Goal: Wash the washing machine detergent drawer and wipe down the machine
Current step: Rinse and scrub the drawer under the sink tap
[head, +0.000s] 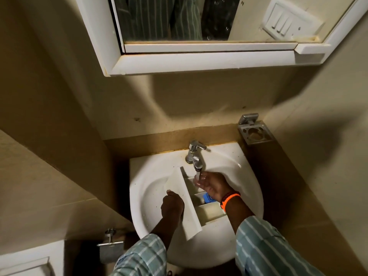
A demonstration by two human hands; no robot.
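Observation:
A white detergent drawer [187,202] lies tilted in the white sink [247,188], its front panel toward the left and its compartments, one with a blue insert [208,197], facing right. My left hand [172,205] grips the drawer's front panel from the left side. My right hand [212,185] rests inside the drawer's far compartment, fingers spread, directly under the chrome tap [196,156]. Water runs from the spout onto those fingers. An orange band circles my right wrist.
A mirror cabinet [199,58] hangs on the wall above the sink. A metal tumbler holder [254,130] is fixed at the right corner. A toilet paper holder [110,245] sits low on the left. Walls close in on both sides.

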